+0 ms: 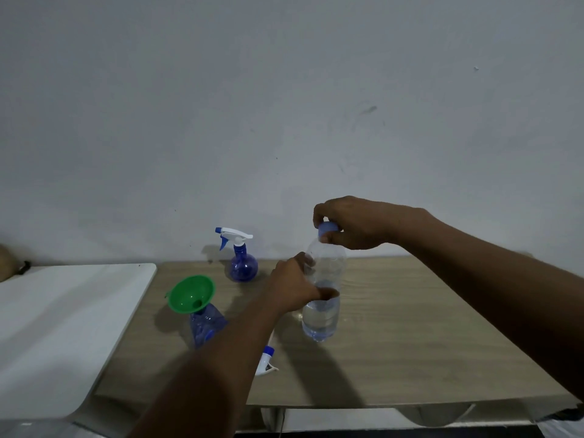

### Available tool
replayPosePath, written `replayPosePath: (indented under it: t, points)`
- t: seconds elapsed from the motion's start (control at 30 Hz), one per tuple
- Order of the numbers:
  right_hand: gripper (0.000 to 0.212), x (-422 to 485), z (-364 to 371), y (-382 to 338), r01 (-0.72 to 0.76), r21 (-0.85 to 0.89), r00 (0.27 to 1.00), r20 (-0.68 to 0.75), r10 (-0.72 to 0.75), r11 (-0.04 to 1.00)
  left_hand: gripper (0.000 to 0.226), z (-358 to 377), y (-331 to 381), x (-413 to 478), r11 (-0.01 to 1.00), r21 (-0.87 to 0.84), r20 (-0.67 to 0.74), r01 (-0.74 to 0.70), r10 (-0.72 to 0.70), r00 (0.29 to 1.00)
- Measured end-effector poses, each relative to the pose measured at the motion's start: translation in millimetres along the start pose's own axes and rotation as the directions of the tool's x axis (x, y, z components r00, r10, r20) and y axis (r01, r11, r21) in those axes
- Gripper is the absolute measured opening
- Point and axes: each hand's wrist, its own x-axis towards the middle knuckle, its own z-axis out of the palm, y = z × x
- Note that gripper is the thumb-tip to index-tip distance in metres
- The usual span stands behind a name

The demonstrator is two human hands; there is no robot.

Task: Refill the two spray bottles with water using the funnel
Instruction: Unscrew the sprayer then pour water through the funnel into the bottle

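Head view, left hand: the left hand is wrapped round the middle of the clear water bottle, fingers curled firmly on it.
Right hand: up top, the right hand pinches the blue cap, thumb and fingers closed round it.
Water bottle: upright over the wooden table, water in its lower part.
Funnel: the green funnel sits in the neck of the open spray bottle, left of both hands.
Far bottle: the second spray bottle stands at the back near the wall, trigger head on.
Loose part: a detached spray head lies on the table just beside the left forearm.
Left edge: a white surface adjoins the table.
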Motion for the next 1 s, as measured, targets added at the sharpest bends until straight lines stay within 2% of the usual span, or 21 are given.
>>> replayPosePath:
  t: [0.1, 0.17, 0.23, 0.3, 0.43, 0.53, 0.6, 0.67, 0.73, 0.8, 0.87, 0.93, 1.0]
  points:
    - [0.051, 0, 0, -3, -0.109, -0.124, 0.993, -0.065, 0.101, 0.986, 0.097, 1, -2, 0, 0.999, -0.018, -0.018, 0.032, -0.032, 0.999]
    - [0.041, 2, 3, -4, -0.122, -0.136, 0.991, -0.075, 0.112, 0.983, 0.102, 4, -4, 1, 0.998, -0.041, -0.037, 0.048, -0.05, 0.998]
    - [0.028, 2, 1, -4, -0.063, -0.077, 0.998, -0.036, 0.061, 0.995, 0.109, 5, -4, 3, 1.0, -0.009, -0.018, 0.03, -0.03, 0.999]
    - [0.016, -1, -6, -4, 0.009, -0.023, 1.0, 0.01, -0.009, 1.0, 0.106, 3, -1, 1, 1.0, 0.004, 0.017, 0.025, -0.025, 1.0]
    - [0.044, -2, -10, -9, -0.005, -0.013, 0.999, 0.047, 0.006, 1.0, 0.095, 2, 2, -1, 0.996, -0.074, -0.045, 0.051, -0.055, 0.997]
    - [0.038, 0, -4, -6, -0.029, 0.025, 0.999, -0.018, 0.03, 0.999, 0.097, 4, 1, 0, 0.992, -0.11, -0.054, 0.068, -0.074, 0.996]
    - [0.029, -3, -6, -2, -0.021, 0.083, 0.996, -0.086, 0.028, 0.996, 0.107, 3, 1, 1, 0.996, -0.08, -0.006, 0.03, -0.03, 1.0]
    - [0.028, -11, -10, 7, -0.015, 0.17, 0.982, -0.181, 0.046, 0.985, 0.103, 0, 3, -2, 0.999, -0.039, 0.012, 0.019, -0.018, 1.0]
    - [0.029, -19, -6, 20, -0.036, 0.281, 0.947, -0.297, 0.123, 0.959, 0.099, -1, 2, -3, 0.999, -0.036, -0.013, 0.004, -0.004, 1.0]
    - [0.028, -27, 16, 38, -0.104, 0.366, 0.903, -0.354, 0.242, 0.925, 0.096, 1, 1, -4, 0.998, -0.059, -0.034, -0.001, -0.001, 0.999]
    - [0.027, -31, 61, 55, -0.213, 0.379, 0.892, -0.3, 0.337, 0.901, 0.091, 1, 1, -4, 0.997, -0.081, -0.049, 0.006, -0.01, 0.999]
    - [0.028, -36, 120, 66, -0.355, 0.369, 0.898, -0.12, 0.423, 0.859, 0.089, 2, 1, -4, 0.996, -0.094, -0.063, 0.006, -0.011, 0.998]
    - [0.032, -42, 177, 70, -0.465, 0.369, 0.872, 0.033, 0.488, 0.805, 0.088, 2, 1, -5, 0.995, -0.097, -0.074, -0.002, -0.005, 0.997]
